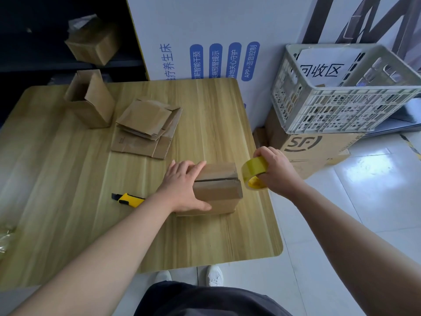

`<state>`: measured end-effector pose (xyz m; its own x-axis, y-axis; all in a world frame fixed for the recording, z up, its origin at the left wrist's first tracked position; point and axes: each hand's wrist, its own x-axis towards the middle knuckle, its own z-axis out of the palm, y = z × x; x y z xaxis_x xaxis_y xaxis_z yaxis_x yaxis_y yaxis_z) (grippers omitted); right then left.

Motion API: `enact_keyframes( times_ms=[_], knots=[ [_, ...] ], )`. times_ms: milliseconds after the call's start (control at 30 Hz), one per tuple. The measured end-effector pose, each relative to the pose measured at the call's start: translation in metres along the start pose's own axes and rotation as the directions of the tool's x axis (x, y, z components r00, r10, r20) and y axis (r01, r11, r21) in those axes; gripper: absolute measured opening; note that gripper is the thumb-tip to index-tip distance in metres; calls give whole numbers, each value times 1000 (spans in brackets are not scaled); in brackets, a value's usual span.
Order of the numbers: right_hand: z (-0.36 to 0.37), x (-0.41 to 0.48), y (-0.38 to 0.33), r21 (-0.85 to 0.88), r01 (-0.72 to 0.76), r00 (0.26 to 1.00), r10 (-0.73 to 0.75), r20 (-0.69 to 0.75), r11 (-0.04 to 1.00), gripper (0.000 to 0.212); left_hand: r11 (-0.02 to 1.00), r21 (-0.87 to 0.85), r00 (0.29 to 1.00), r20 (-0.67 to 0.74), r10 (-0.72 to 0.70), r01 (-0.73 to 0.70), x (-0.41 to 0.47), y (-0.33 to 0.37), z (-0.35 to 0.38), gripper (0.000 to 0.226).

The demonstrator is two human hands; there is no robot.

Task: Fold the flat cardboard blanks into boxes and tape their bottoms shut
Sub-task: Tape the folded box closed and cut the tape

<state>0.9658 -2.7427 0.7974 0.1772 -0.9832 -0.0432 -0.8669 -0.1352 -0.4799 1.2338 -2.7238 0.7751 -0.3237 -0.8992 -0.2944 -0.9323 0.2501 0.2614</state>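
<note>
Table (68,179): folded box (218,195), open box (95,110), blanks (145,124), knife (131,199)

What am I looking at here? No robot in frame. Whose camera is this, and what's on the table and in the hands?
There is no machine here. A person works with bare hands, and the single picture comes from a wide-angle camera worn on their head, looking forward and down. That is why both forearms reach in from the bottom.

The left hand holds a folded cardboard box steady on the wooden table, closed flaps up with the seam showing. The right hand grips a roll of yellow tape just beside the box's right end.

Also on the table are a yellow utility knife, a stack of flat cardboard blanks and an upright box with open flaps. Off the table to the right, a white plastic crate sits on a large SF carton.
</note>
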Motion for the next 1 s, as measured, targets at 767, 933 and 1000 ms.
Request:
enact_keyframes(
  times_ms=[767, 933, 1000],
  knots=[
    [40, -13, 26, -220, -33, 996, 52, 79, 975, 35, 992, -120, 998, -33, -54, 49, -4, 12, -20, 114],
    [57, -13, 29, -194, -21, 993, 43, 106, 981, 28, 990, -136, 999, -13, -47, 45, -4, 11, -20, 113],
    [59, -11, 29, -185, -16, 991, 40, 127, 983, 30, 987, -153, 999, -1, -41, 41, -5, 12, -20, 112]
  ],
)
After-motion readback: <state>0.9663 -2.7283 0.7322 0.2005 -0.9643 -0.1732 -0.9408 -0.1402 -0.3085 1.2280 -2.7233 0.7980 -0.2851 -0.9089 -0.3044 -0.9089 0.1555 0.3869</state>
